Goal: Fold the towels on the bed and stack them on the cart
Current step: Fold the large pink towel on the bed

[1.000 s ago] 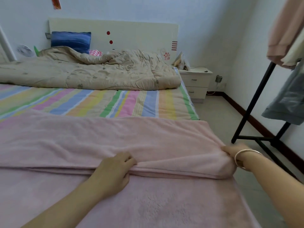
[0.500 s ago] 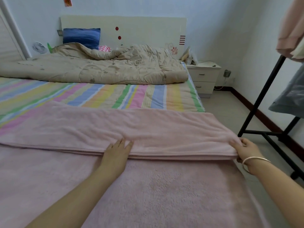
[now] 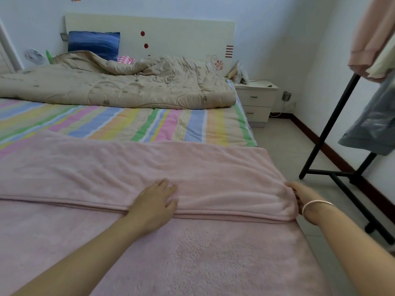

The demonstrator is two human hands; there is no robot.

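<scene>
Your left hand (image 3: pixel 154 205) lies flat with relaxed fingers on the pink towel (image 3: pixel 128 167) spread over the near end of the bed (image 3: pixel 149 124), pinning its folded layer, while your right hand (image 3: pixel 299 194) pinches the fold at the bed's right edge, likely to pull it taut.

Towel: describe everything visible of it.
The towel is large, pale pink and looks fleecy. It lies spread over the near end of the striped bed and runs out of frame toward the camera and to the left. A doubled band is folded across it, with hemmed edges lined up on the near side and soft wrinkles on top. The left hand rests flat on that band; the right hand pinches its right end at the bed's edge.
</scene>
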